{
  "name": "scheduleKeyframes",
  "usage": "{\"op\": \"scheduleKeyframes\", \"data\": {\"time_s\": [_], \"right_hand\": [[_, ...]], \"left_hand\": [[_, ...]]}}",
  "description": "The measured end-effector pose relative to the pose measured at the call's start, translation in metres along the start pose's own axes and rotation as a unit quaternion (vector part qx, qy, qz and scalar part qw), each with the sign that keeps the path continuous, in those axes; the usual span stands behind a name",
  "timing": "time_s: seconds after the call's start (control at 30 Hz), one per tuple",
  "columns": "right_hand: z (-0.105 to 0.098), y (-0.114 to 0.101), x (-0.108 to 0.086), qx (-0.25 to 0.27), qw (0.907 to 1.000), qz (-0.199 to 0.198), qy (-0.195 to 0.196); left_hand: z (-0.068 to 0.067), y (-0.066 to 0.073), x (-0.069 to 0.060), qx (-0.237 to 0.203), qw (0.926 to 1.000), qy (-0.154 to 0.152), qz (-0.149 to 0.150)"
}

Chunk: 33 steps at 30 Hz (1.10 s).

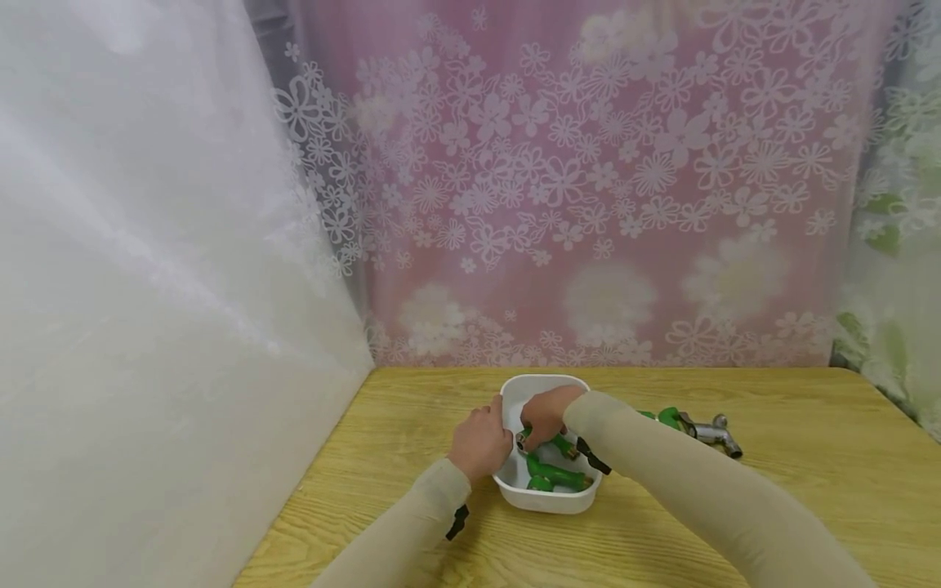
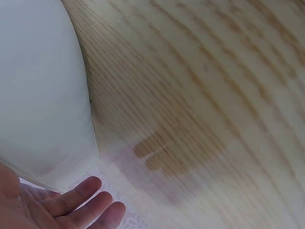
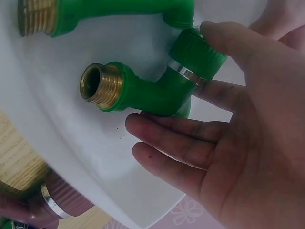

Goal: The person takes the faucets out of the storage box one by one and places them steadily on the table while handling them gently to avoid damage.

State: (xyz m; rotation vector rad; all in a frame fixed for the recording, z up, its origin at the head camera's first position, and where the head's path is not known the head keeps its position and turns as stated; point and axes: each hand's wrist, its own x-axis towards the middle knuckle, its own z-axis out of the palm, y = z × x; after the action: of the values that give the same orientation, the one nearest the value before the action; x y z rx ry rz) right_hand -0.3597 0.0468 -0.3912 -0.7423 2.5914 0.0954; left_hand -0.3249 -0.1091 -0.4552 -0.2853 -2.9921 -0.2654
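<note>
In the head view a white tub (image 1: pixel 547 501) stands on the wooden table with green taps in it. My left hand (image 1: pixel 481 443) holds the tub's left wall; in the left wrist view its fingers (image 2: pixel 81 200) lie beside the white wall. Inside the tub, my right hand (image 1: pixel 547 415) has its thumb and fingers around the knob end of a green tap (image 3: pixel 157 93) with a brass threaded end. Another green tap (image 1: pixel 559 475) lies nearer the tub's front, and its brass thread (image 3: pixel 38 16) shows in the right wrist view.
Right of the tub, partly behind my right sleeve, lie a green tap (image 1: pixel 669 417) and a metal tap (image 1: pixel 713 431). A brownish-red tap (image 3: pixel 66 195) is outside the tub in the right wrist view. A pale sheet (image 1: pixel 162 286) hangs at the left, a flowered pink curtain (image 1: pixel 588 204) behind.
</note>
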Motion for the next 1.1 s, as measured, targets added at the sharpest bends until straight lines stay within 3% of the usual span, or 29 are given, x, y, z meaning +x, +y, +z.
{"op": "scheduleKeyframes", "data": {"time_s": [0.23,0.47,0.67,1.1], "right_hand": [[0.001,0.004,0.000,-0.015,0.9993,-0.016,0.029],[-0.002,0.007,-0.004,-0.007,0.9963,-0.058,0.063],[-0.007,0.009,-0.012,-0.003,0.9922,-0.085,0.092],[-0.017,0.015,-0.032,0.002,0.9874,-0.096,0.126]], "left_hand": [[0.000,0.000,-0.002,-0.012,0.9998,0.010,0.011],[0.002,-0.001,-0.001,-0.025,0.9995,0.013,0.011],[0.004,0.000,0.001,-0.015,0.9998,0.007,0.007],[0.002,-0.001,0.000,-0.008,0.9999,0.004,0.007]]}}
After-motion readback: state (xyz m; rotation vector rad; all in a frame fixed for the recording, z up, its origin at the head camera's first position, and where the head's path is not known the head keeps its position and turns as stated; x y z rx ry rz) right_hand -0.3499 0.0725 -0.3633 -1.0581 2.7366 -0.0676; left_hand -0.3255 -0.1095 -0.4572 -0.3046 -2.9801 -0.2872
